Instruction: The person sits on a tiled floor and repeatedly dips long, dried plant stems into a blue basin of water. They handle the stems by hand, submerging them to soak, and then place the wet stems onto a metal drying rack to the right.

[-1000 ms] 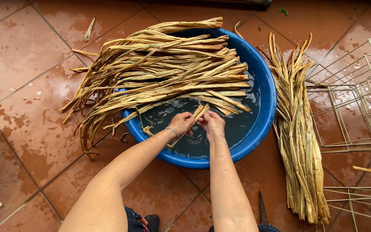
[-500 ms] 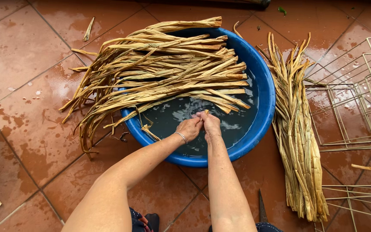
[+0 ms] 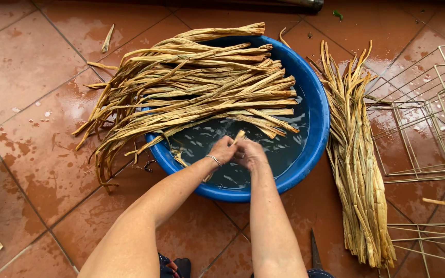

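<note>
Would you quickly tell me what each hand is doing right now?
Left hand: closed on a dried plant strip over the water in the blue basin.
Right hand: closed on the same strip.

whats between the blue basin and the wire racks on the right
In the head view, a bundle of dried fibre strips lies lengthwise on the wet tiles between the blue basin and the wire racks.

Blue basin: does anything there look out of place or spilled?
A little. The dried fibre strips hang over the blue basin rim onto the wet tiled floor, and one stray strip lies apart.
</note>
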